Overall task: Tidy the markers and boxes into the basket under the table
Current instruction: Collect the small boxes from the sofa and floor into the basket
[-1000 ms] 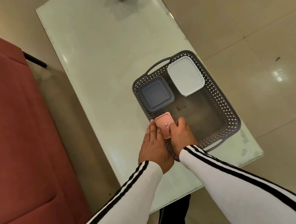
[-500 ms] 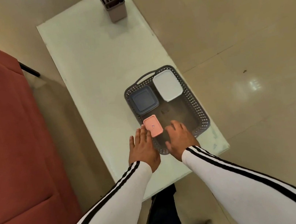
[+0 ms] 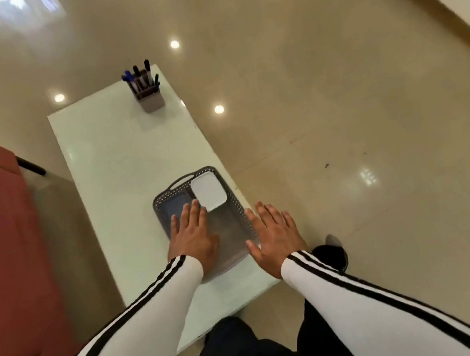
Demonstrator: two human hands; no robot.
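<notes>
We can read no writing anywhere in this view.
The markers (image 3: 140, 76) in their holder (image 3: 151, 102) are too small and blurred for us to make out any print on the barrels. The white box (image 3: 208, 193) and the dark box (image 3: 176, 209) in the basket (image 3: 160, 210) show us no legible label. The white sleeves (image 3: 156, 311) carry black stripes, but we see no brand word or number with them.
</notes>
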